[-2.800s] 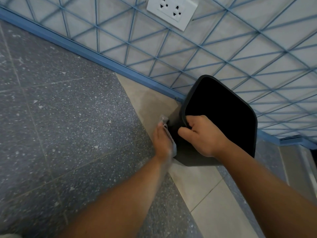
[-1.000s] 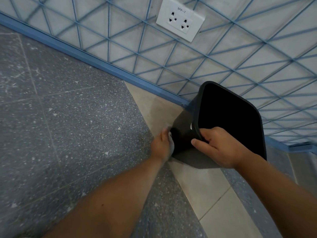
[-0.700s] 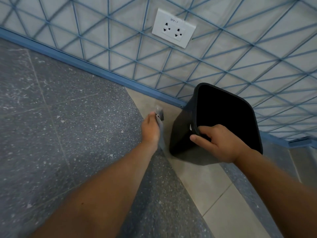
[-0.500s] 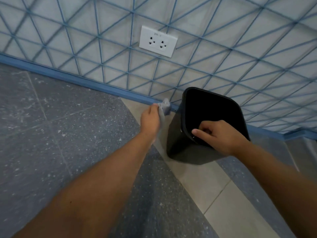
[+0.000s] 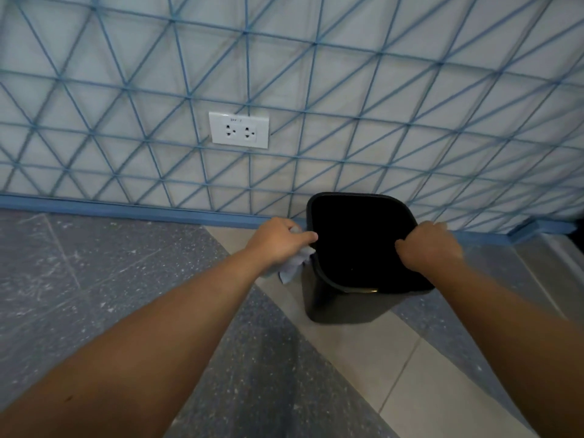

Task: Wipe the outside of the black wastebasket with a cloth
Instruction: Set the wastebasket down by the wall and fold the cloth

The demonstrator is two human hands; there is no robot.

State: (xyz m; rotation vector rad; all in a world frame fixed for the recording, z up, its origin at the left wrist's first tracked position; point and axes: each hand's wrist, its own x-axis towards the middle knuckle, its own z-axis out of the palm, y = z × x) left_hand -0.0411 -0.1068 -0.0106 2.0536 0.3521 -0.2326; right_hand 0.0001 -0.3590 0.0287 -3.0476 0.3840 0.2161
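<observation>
The black wastebasket (image 5: 341,306) stands upright on the floor close to the wall, its open mouth facing up. My left hand (image 5: 278,243) is at the left rim and grips a pale grey cloth (image 5: 294,267), which hangs down against the basket's left side; a finger lies over the rim. My right hand (image 5: 431,248) grips the right rim with curled fingers. The lower left side of the basket is hidden behind the cloth and my hand.
A wall with a blue triangle pattern and a white double socket (image 5: 239,130) rises just behind the basket. A blue skirting strip (image 5: 126,208) runs along its foot. The floor is dark speckled tile (image 5: 79,279) and beige tile (image 5: 407,374).
The basket has gone from tilted to upright. My left hand rose with the cloth from the lower side to the left rim. My right hand shifted from the near rim to the right rim.
</observation>
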